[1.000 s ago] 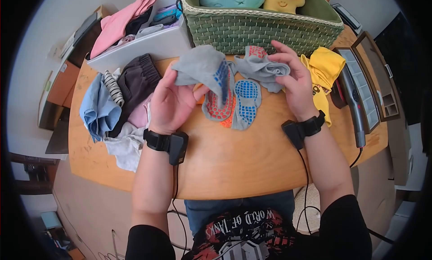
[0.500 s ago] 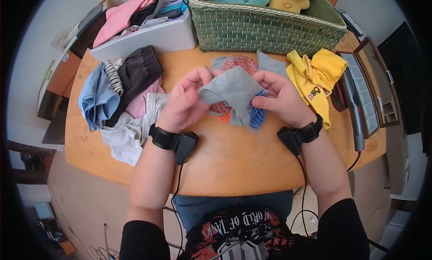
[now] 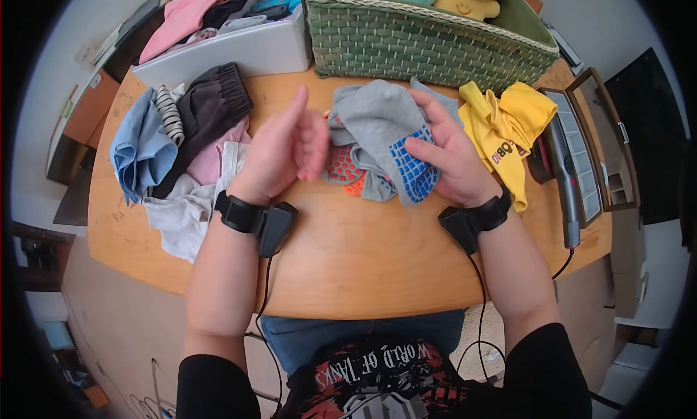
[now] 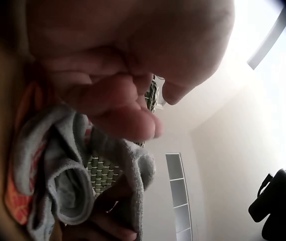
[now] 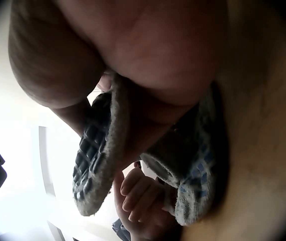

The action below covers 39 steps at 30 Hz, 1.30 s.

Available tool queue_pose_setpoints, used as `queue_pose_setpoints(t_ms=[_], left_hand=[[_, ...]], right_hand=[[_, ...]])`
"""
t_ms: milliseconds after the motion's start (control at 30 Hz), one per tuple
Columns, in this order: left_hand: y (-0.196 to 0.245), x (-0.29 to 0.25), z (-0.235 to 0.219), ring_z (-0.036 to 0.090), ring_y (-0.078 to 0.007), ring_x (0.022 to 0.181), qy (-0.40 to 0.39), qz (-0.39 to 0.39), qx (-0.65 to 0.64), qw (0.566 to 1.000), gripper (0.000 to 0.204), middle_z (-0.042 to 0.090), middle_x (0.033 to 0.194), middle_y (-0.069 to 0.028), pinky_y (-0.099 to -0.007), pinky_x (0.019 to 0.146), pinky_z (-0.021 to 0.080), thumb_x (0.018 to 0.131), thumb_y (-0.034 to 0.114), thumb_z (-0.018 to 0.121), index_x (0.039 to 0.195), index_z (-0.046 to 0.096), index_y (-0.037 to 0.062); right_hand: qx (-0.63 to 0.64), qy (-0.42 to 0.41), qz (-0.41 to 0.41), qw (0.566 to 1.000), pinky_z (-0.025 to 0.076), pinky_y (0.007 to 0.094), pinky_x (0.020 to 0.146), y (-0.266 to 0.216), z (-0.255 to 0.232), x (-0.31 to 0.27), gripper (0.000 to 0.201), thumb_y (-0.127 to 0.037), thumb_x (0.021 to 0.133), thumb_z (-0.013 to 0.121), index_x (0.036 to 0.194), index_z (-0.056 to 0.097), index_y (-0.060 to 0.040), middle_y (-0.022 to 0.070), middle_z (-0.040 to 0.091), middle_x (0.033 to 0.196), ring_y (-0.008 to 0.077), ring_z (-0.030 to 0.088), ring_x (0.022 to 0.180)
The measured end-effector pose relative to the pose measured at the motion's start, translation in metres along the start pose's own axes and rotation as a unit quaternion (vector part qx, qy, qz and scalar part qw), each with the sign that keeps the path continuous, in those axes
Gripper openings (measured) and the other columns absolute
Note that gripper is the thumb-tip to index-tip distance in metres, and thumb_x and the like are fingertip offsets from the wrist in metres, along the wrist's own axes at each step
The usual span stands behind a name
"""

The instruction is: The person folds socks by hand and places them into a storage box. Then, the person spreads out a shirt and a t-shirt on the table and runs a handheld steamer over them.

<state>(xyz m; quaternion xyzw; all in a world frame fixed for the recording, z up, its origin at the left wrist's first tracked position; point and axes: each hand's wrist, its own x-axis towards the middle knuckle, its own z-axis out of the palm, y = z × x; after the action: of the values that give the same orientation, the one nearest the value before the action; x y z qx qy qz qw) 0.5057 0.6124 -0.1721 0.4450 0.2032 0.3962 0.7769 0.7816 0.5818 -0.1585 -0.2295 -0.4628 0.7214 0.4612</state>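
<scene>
A grey sock with a blue grip patch (image 3: 415, 169) is pinched between the thumb and fingers of the right hand (image 3: 457, 161); the right wrist view shows its dotted sole (image 5: 90, 155) edge-on. To its left the left hand (image 3: 283, 150) holds nothing, thumb raised and fingers loosely bent, apart from the sock. Under and behind the held sock lie more grey socks, one with red grips (image 3: 343, 165), and something orange (image 3: 355, 187). The left wrist view shows a rolled grey cuff (image 4: 71, 193) below the left hand (image 4: 128, 65).
Left lie blue cloth (image 3: 145, 150), dark trousers (image 3: 210, 114) and white cloth (image 3: 181, 219). A white box (image 3: 239, 52) of clothes and a green basket (image 3: 428, 45) with soft toys stand behind. At right are yellow clothing (image 3: 515, 121), a corded styling tool (image 3: 570, 194) and a compartmented case (image 3: 581, 158).
The sock, between both hands half a second ago, is now held by the right hand alone. The left hand has let go and moved left.
</scene>
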Motion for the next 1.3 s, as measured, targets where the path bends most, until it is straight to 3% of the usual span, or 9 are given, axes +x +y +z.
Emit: queue_pose_setpoints(t_ms=[67, 167, 200, 333, 633, 867, 1000, 1100, 1300], left_hand=[[0.001, 0.001, 0.015, 0.073, -0.0183, 0.078, -0.043, -0.117, 0.024, 0.992, 0.066, 0.075, 0.096, -0.0164, -0.0247, 0.061, 0.053, 0.107, 0.058, 0.036, 0.106, 0.068, 0.0002], [-0.018, 0.003, 0.034, 0.071, -0.0207, 0.105, 0.045, -0.046, -0.001, 0.998, 0.065, 0.071, 0.119, -0.0159, -0.0308, 0.082, 0.057, 0.107, 0.056, 0.037, 0.127, 0.060, -0.0009], [-0.018, 0.004, 0.031, 0.066, -0.0217, 0.117, -0.012, 0.000, 0.000, 1.000, 0.057, 0.066, 0.130, -0.0132, -0.0347, 0.095, 0.055, 0.108, 0.047, 0.042, 0.139, 0.051, 0.0000], [-0.012, 0.007, 0.044, 0.067, -0.0223, 0.115, 0.073, 0.070, -0.057, 0.993, 0.046, 0.067, 0.128, -0.0133, -0.0345, 0.096, 0.055, 0.109, 0.035, 0.046, 0.139, 0.052, 0.0003], [-0.015, 0.006, 0.036, 0.067, -0.0212, 0.115, 0.017, 0.031, -0.182, 0.983, 0.038, 0.067, 0.128, -0.0119, -0.0350, 0.100, 0.053, 0.109, 0.027, 0.048, 0.136, 0.054, 0.0007], [-0.027, 0.001, 0.054, 0.065, -0.0146, 0.114, 0.021, -0.025, 0.000, 0.999, 0.039, 0.068, 0.127, -0.0069, -0.0318, 0.099, 0.051, 0.108, 0.032, 0.051, 0.135, 0.057, 0.0035], [-0.026, 0.006, 0.046, 0.064, -0.0163, 0.118, 0.015, 0.015, -0.086, 0.996, 0.041, 0.065, 0.131, -0.0080, -0.0349, 0.103, 0.050, 0.109, 0.033, 0.049, 0.137, 0.055, 0.0028], [-0.016, 0.007, 0.046, 0.063, -0.0201, 0.121, 0.044, 0.030, -0.180, 0.982, 0.044, 0.064, 0.133, -0.0111, -0.0380, 0.108, 0.048, 0.110, 0.034, 0.046, 0.139, 0.051, 0.0022], [-0.011, 0.004, 0.030, 0.066, -0.0259, 0.119, 0.032, -0.006, -0.161, 0.986, 0.044, 0.061, 0.136, -0.0165, -0.0413, 0.098, 0.057, 0.110, 0.030, 0.042, 0.143, 0.045, 0.0007]], right_hand=[[0.004, -0.009, 0.011, 1.000, 0.052, 0.0332, 0.101, 0.002, -0.002, -0.001, 0.064, 0.000, 0.096, 0.064, 0.152, 0.034, -0.0057, 0.0084, 0.056, 0.137, 0.0165, 0.061, 0.121], [-0.009, -0.024, 0.014, 1.000, 0.053, 0.0338, 0.101, 0.007, 0.004, -0.003, 0.064, -0.002, 0.096, 0.064, 0.152, 0.034, -0.0047, 0.0093, 0.058, 0.137, 0.0174, 0.062, 0.120], [-0.010, -0.025, 0.016, 1.000, 0.053, 0.0338, 0.101, 0.007, 0.005, -0.004, 0.064, -0.002, 0.096, 0.064, 0.152, 0.034, -0.0047, 0.0093, 0.058, 0.137, 0.0174, 0.062, 0.120], [-0.038, -0.035, 0.076, 0.996, 0.054, 0.0333, 0.098, 0.006, 0.009, -0.006, 0.050, -0.007, 0.098, 0.065, 0.144, 0.046, -0.0021, 0.0086, 0.066, 0.127, 0.0162, 0.067, 0.110], [-0.009, 0.018, 0.080, 0.997, 0.055, 0.0244, 0.082, 0.015, 0.004, -0.005, 0.030, -0.026, 0.107, 0.055, 0.116, 0.067, -0.0003, 0.0031, 0.073, 0.106, 0.0073, 0.068, 0.092], [-0.022, -0.021, 0.097, 0.995, 0.055, 0.0232, 0.079, 0.017, -0.009, -0.005, 0.032, -0.029, 0.107, 0.056, 0.106, 0.070, -0.0008, 0.0022, 0.073, 0.103, 0.0055, 0.067, 0.087], [-0.023, 0.017, 0.100, 0.995, 0.055, 0.0239, 0.081, 0.016, 0.003, -0.006, 0.021, -0.021, 0.105, 0.059, 0.112, 0.064, -0.0015, 0.0044, 0.072, 0.106, 0.0076, 0.068, 0.092], [-0.038, -0.003, 0.003, 0.999, 0.055, 0.0249, 0.084, 0.014, 0.005, -0.003, 0.023, -0.011, 0.102, 0.062, 0.122, 0.054, -0.0030, 0.0063, 0.071, 0.109, 0.0095, 0.068, 0.097], [-0.108, -0.028, -0.074, 0.991, 0.055, 0.0272, 0.087, 0.012, -0.003, -0.005, 0.030, -0.006, 0.100, 0.061, 0.127, 0.049, -0.0025, 0.0091, 0.070, 0.111, 0.0125, 0.068, 0.101]])
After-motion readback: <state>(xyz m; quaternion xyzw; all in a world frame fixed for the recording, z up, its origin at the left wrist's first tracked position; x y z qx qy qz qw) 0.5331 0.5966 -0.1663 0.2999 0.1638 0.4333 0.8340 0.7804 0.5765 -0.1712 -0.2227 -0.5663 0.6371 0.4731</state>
